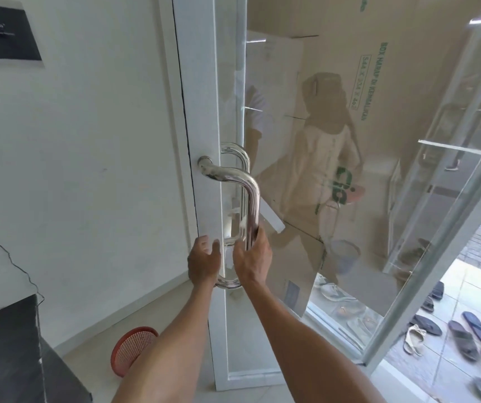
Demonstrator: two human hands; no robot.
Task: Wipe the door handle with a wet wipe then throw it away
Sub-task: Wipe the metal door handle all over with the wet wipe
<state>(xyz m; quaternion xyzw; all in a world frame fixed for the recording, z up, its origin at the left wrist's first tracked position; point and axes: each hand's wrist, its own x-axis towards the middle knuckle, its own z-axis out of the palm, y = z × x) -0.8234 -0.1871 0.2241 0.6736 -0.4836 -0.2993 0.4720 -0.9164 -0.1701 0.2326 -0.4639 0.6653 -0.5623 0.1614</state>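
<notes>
Steel handle (251, 199) on glass door (335, 141): my right hand (252, 255) gripping its lower bar (wipe not visible). Left hand (204, 261) just beside, fingers loosely spread, holding nothing. Red basket (130, 349) on floor below.

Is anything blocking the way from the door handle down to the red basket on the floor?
Nothing visible does. The basket sits on open floor, below and left of the handle. The right hand grips the bar; the left hand is beside it. No wipe is discernible.

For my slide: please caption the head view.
Both hands at the steel door handle; red basket below.
</notes>
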